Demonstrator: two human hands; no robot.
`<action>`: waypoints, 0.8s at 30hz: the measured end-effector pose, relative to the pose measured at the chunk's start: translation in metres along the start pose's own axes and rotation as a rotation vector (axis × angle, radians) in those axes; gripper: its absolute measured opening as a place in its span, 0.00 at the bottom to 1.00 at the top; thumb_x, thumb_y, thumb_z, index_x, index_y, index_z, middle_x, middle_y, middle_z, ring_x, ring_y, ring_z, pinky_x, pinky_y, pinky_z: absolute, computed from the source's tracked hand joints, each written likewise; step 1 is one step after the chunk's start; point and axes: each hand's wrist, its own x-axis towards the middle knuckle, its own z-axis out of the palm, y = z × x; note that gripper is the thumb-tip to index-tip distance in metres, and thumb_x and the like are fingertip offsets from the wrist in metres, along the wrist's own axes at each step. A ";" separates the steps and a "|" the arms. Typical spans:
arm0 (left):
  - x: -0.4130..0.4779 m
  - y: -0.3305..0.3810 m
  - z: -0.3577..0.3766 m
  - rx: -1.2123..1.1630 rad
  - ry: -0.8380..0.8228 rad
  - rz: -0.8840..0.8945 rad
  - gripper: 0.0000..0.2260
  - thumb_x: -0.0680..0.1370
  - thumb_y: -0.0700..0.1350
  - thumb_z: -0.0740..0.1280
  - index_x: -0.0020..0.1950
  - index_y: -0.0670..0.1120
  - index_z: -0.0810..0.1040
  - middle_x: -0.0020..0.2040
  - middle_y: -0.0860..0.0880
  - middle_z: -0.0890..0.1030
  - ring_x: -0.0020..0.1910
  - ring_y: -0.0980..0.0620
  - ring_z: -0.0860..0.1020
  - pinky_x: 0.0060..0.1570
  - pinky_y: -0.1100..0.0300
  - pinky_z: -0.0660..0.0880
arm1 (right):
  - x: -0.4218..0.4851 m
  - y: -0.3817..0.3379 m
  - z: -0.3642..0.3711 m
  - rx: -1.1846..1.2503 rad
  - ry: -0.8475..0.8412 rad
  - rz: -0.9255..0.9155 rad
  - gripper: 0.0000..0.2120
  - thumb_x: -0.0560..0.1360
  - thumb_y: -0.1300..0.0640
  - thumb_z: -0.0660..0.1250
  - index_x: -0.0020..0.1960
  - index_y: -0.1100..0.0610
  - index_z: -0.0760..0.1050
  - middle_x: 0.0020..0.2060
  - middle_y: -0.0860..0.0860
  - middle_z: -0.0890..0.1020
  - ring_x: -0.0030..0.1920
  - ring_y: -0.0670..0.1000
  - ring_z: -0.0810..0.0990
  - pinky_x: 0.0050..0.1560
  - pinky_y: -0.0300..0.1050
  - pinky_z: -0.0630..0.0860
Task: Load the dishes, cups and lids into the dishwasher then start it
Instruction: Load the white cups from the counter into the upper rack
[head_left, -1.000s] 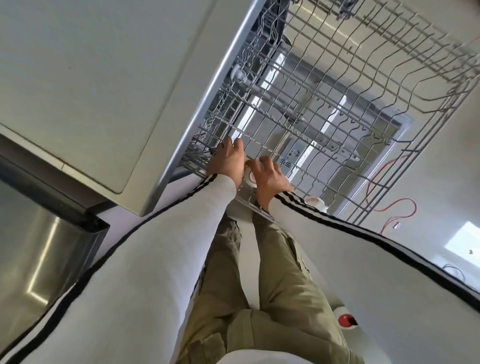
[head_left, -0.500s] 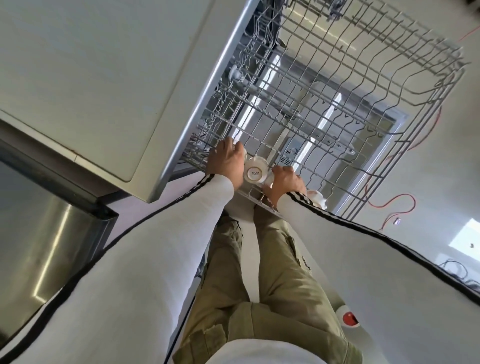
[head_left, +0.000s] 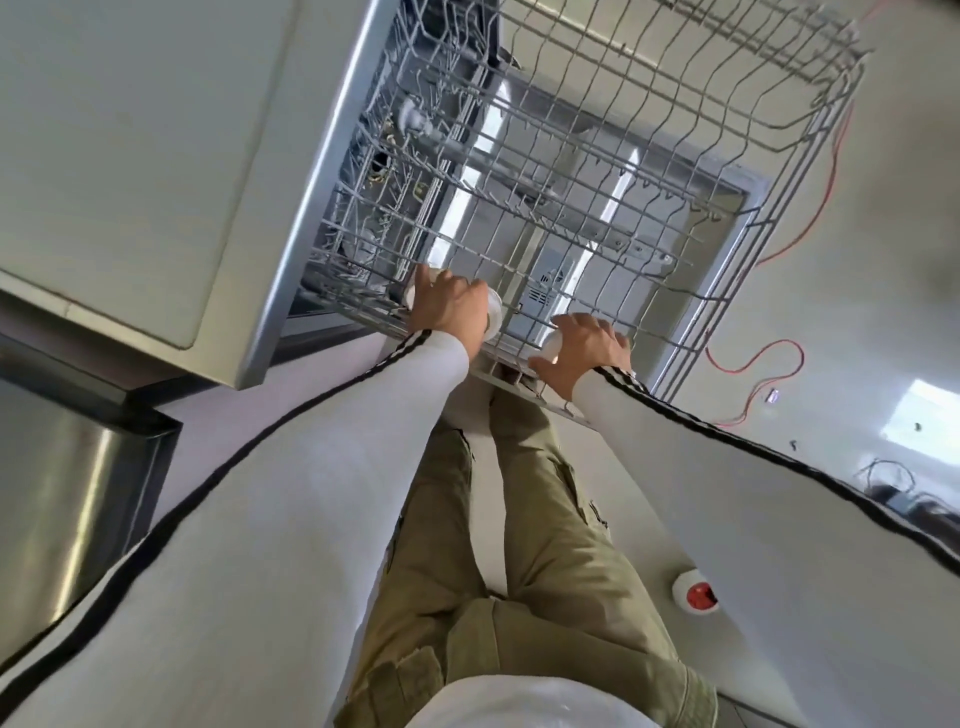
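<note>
A pale white surface (head_left: 130, 156) with a rounded corner fills the upper left, and below it stands a brushed stainless steel front (head_left: 62, 519) with a dark frame. On the light floor (head_left: 909, 260) a red cable (head_left: 753, 358) loops to the right. A round white object with a red centre (head_left: 696, 592) lies lower down. A bright patch of light (head_left: 924, 421) falls near a dark tangle of wires (head_left: 888, 475)

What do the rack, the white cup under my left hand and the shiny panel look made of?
Rack: thin metal wire, seemingly with a matte grey coating; it is an open grid of bent rods.
Cup: glossy white, either ceramic or hard plastic; the look leaves it open.
Panel: brushed stainless steel, judging by its streaky reflections.
</note>
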 end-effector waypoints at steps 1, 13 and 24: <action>0.001 0.001 0.000 -0.020 0.022 0.014 0.13 0.76 0.45 0.68 0.61 0.49 0.77 0.51 0.47 0.81 0.56 0.45 0.75 0.67 0.48 0.62 | -0.001 0.002 -0.002 0.026 0.022 -0.002 0.30 0.74 0.37 0.65 0.72 0.45 0.65 0.70 0.51 0.70 0.70 0.58 0.67 0.70 0.58 0.63; 0.004 0.029 0.004 -0.221 -0.053 0.139 0.15 0.78 0.42 0.67 0.64 0.51 0.78 0.57 0.44 0.82 0.54 0.41 0.80 0.51 0.51 0.76 | -0.015 0.008 -0.001 0.091 0.102 0.005 0.22 0.78 0.45 0.59 0.70 0.51 0.69 0.66 0.54 0.74 0.67 0.58 0.70 0.68 0.56 0.65; 0.016 -0.035 0.000 -0.311 0.022 -0.295 0.15 0.79 0.38 0.65 0.66 0.44 0.78 0.60 0.40 0.79 0.56 0.39 0.78 0.53 0.49 0.78 | -0.020 0.007 -0.006 0.126 0.197 -0.012 0.18 0.80 0.49 0.58 0.68 0.52 0.71 0.66 0.54 0.73 0.67 0.57 0.69 0.67 0.55 0.67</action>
